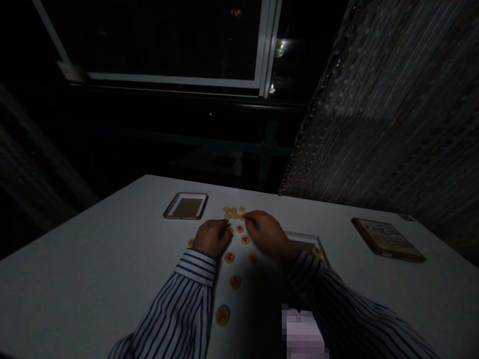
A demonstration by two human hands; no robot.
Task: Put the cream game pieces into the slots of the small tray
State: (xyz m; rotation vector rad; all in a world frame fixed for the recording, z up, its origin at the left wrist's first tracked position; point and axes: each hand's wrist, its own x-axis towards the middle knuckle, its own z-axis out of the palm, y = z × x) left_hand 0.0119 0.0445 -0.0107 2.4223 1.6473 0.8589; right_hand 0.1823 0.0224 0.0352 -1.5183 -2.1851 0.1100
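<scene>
On the tabletop (112, 249), just right of the shallow open tray (183, 217), lies a cluster of plain-faced xiangqi pieces (233, 211), with red-marked pieces (235, 282) nearer than that tray. The left hand (212, 237) and right hand (268, 232) curl beside them, though I cannot tell whether either's fingers grip one. Being probably light, stiff and skiddy, they should suit a rim pinch.

A white table (93, 269) carries scattered round pieces (235, 282). Two shallow trays (183, 217) and a flat box (389, 239) also lie on it.
</scene>
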